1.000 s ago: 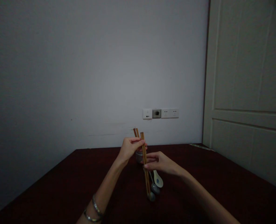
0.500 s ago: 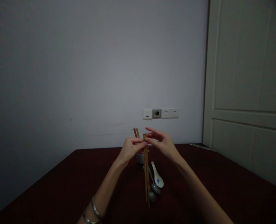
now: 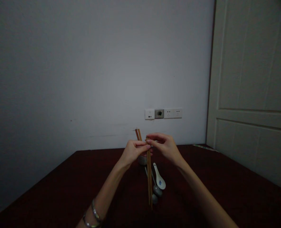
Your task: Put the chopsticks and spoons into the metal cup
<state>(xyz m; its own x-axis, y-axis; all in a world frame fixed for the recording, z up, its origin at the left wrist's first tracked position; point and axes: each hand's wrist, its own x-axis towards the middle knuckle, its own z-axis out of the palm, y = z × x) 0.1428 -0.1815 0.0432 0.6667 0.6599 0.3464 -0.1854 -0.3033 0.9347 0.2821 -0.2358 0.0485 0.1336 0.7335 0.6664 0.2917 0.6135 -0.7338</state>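
Note:
My left hand [image 3: 137,149] pinches a pair of wooden chopsticks [image 3: 149,180] near their upper end, and they hang almost straight down. At the top, my right hand [image 3: 164,145] closes its thumb and fingertips on the same chopsticks. Behind my left hand stands a small grey-white container [image 3: 142,160], partly hidden, with other chopsticks [image 3: 138,134] sticking up out of it. On the table beyond the held pair lie a white ceramic spoon [image 3: 159,179] with a blue mark and two metal spoons, one farther right [image 3: 157,190] and one partly covered by the chopsticks [image 3: 154,199].
The dark red table [image 3: 66,186] reaches back to a pale wall [image 3: 107,79] with sockets and a switch [image 3: 163,113]. A cream panelled door [image 3: 254,79] borders the right side. Some flat thin strip [image 3: 205,148] lies at the table's far right edge.
The fingers of my right hand have come down and closed on the top of the chopsticks. My left hand keeps its grip in about the same place.

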